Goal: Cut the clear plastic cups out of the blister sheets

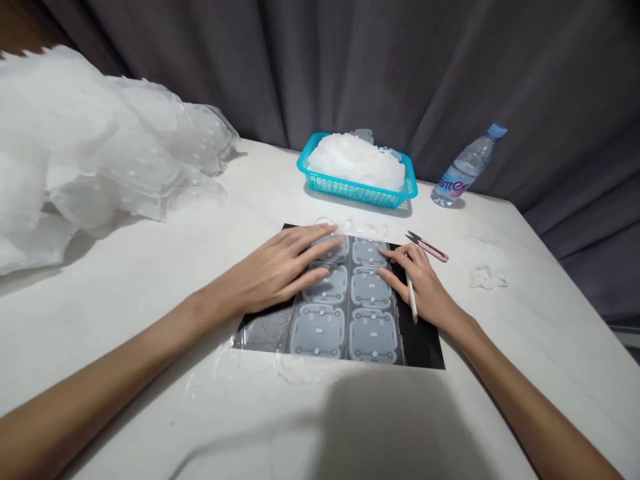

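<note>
I'm looking down at the white tabletop. The left hand lies flat, its grip spread wide, with the fingers pressing the far left part of the clear moulded sheet. That sheet lies on a black mat near the middle of the tabletop. The right hand rests at the sheet's right edge. Its grip pinches a thin white stick and its fingertips touch the sheet. Pink snips lie just beyond that hand. Farther off there's a blue basket heaped with clear pieces, with a water bottle to its right. A pile of clear sheets fills the far left.
</note>
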Tool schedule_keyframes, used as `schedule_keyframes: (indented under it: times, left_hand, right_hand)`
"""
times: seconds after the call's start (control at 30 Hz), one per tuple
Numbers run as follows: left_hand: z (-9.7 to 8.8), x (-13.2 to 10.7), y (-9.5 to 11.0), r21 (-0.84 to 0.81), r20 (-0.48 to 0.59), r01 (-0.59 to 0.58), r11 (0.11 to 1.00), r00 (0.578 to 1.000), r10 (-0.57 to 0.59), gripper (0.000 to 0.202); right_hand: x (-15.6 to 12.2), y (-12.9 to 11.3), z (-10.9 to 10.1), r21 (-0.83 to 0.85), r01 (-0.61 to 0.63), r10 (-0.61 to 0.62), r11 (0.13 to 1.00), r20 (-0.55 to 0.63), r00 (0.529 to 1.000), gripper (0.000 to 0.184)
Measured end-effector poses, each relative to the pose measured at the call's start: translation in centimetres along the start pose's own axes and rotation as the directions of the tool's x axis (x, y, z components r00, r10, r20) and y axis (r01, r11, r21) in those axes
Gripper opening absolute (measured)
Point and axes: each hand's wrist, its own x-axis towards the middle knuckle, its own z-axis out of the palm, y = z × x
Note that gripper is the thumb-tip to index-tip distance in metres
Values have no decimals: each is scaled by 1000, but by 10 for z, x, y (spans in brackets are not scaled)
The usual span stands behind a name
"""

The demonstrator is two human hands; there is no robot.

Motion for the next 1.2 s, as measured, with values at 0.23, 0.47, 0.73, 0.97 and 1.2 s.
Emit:
schedule_keyframes:
  times: [0.23,0.47,0.73,0.97,1.2]
  left_hand:
    - [23,0,35,-33,190,-111,993,975,115,86]
    - [18,-33,53,-17,146,-179,984,973,180,87]
    - [14,15,47,-221,-18,28,975,999,-33,37]
    - [29,40,25,-263,48,-30,964,998,44,79]
    - [24,38,12,-337,136,-11,942,989,60,65]
  right_hand:
    - [0,-1,-2,7,98,-98,995,33,995,30]
    - [0,-19,-30,125,56,-78,991,175,982,23]
    - [1,-34,-31,355,-150,133,923,73,988,13]
    - [-1,-34,-32,545,-211,131,811,183,974,9]
    - [0,-37,-36,495,-164,55,853,227,972,10]
